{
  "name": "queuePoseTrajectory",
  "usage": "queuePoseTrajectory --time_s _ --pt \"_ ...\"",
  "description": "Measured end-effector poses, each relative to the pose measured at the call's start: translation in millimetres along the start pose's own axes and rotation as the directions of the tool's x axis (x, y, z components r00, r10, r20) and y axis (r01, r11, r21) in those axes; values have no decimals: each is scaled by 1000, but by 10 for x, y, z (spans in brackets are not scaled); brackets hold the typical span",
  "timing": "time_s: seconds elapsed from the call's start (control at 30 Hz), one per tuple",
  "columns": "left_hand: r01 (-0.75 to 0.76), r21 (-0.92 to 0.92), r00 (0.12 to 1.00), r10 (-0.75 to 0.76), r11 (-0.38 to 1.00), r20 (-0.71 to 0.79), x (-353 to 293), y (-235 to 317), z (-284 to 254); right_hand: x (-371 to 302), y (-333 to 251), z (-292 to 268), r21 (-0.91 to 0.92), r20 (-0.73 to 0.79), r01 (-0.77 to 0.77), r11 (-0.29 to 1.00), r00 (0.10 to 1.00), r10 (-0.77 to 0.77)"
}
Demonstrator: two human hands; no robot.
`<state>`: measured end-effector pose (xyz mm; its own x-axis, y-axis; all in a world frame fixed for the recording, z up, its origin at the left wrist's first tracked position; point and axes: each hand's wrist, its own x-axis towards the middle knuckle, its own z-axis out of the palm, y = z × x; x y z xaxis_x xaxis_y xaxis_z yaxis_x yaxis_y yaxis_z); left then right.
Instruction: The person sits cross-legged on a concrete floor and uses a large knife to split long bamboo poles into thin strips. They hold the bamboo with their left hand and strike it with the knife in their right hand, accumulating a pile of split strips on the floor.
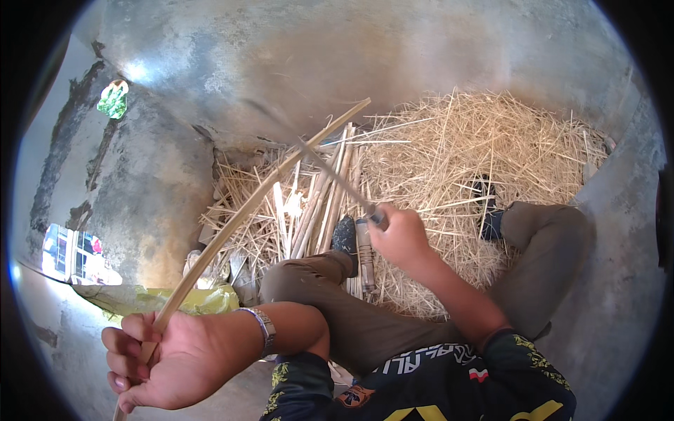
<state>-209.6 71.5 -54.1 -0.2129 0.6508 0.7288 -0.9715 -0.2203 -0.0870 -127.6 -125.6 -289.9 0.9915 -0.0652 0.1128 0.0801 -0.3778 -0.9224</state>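
Shaving work: probably scraping the long, flat, pale-tan bamboo-like strip [242, 214] with the thin, grey, dark-handled metal knife [352, 196].
Next stroke: seems to call for a steady strip and controlled blade angle.
Left hand [168, 351]: fingers curled around the strip's lower part.
Right hand [401, 236]: closed on the knife's handle.
Strip: slants up and rightward, crossing the blurred blade; contact unclear.

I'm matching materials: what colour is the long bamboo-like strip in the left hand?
The long bamboo-like strip is pale yellowish tan, clearest in head view.
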Motion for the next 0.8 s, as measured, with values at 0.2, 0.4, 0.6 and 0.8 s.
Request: queuePoseTrajectory --time_s 0.2,0.4,0.6,0.8 --pt "61 -111 998 -62 992 -6 365 215 -478 294 402 -310 -119 -163 -82 989 985 62" --pt "167 -322 985 -145 932 92 62 428 -23 435 579 -419 -96 -10 -316 944 949 316" --pt "55 -332 998 -47 942 31 334 421 -242 396 723 -311 -123 -232 18 992 972 -47" --pt "225 -377 965 -153 898 212 360 477 -336 407 1104 -455 -52 -252 -445 894 872 420"
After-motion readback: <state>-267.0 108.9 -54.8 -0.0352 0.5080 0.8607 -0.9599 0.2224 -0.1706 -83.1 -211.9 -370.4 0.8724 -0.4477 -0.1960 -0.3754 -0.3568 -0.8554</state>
